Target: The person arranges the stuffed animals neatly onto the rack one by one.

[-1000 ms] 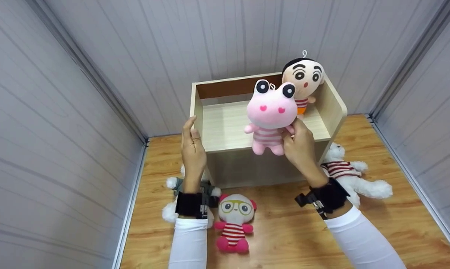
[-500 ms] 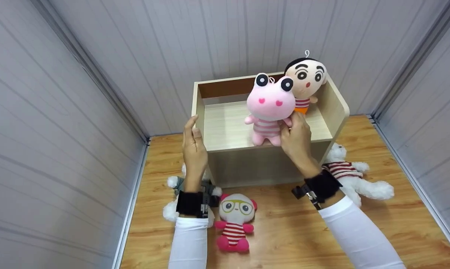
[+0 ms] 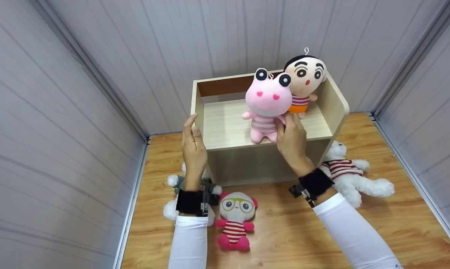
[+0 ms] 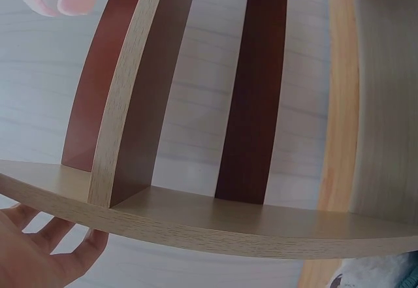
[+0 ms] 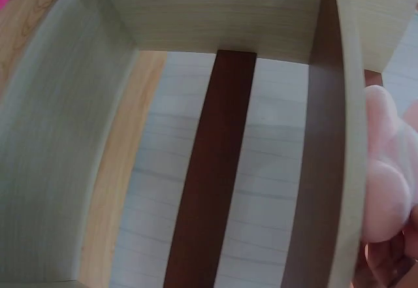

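Observation:
My right hand (image 3: 293, 140) pinches the side of a pink frog plush (image 3: 267, 102) with black-and-white eyes and a striped body. The frog is upright at the front edge of the top shelf of a pale wooden shelf unit (image 3: 225, 123); whether its feet touch the board cannot be told. Behind it at the shelf's right end sits a boy doll (image 3: 303, 80) with black hair and orange shorts. My left hand (image 3: 195, 149) rests against the outside of the unit's left side panel, its fingers extended; in the left wrist view those fingers (image 4: 88, 252) lie along the panel.
On the wooden floor lie a panda plush (image 3: 235, 220) with yellow glasses, a white plush in a striped shirt (image 3: 342, 172) at the right, and another white plush (image 3: 170, 209) partly hidden by the left arm. Grey panel walls (image 3: 79, 112) stand close on both sides and behind.
My right hand has carried the frog plush slightly up and away from me, from before the unit's front edge to over the shelf board. My left hand stays at the side panel.

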`<action>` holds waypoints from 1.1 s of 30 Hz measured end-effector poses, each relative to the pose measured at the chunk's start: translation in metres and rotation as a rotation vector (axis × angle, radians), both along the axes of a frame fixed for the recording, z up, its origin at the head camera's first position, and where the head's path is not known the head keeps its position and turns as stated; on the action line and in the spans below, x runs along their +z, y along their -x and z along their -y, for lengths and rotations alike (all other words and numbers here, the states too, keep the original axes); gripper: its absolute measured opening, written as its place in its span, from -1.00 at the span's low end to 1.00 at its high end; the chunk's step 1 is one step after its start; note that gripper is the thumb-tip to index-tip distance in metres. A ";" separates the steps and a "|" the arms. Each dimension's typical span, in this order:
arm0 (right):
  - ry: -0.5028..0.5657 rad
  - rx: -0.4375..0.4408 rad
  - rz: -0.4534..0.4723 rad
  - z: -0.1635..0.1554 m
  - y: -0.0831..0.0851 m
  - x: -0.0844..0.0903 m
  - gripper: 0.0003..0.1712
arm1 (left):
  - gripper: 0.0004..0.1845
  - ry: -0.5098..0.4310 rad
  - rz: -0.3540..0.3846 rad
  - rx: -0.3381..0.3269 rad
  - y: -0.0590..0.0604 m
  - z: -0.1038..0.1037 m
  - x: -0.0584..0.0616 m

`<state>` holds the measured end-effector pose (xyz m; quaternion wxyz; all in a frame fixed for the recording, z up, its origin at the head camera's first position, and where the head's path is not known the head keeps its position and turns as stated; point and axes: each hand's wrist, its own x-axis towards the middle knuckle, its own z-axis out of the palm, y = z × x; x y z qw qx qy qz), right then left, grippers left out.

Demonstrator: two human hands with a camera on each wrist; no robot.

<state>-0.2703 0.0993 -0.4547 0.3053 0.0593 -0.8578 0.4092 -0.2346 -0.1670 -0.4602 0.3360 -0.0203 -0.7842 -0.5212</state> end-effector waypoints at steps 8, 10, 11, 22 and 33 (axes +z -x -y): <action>-0.058 -0.044 0.012 0.001 -0.002 0.001 -0.68 | -0.46 0.002 0.020 0.004 0.001 0.000 0.000; -0.050 -0.044 0.002 0.000 -0.003 0.002 -0.72 | -0.48 0.004 0.028 0.005 0.000 0.001 0.000; -0.045 -0.043 -0.003 0.000 -0.004 0.003 -0.74 | -0.48 0.004 0.030 0.006 0.000 0.001 0.001; 0.028 0.017 0.029 0.002 -0.005 0.012 -0.78 | -0.53 0.006 0.023 0.014 0.001 0.001 0.002; 0.009 -0.034 0.084 0.006 0.005 0.012 -0.74 | -0.44 0.013 0.032 -0.014 -0.001 0.001 0.001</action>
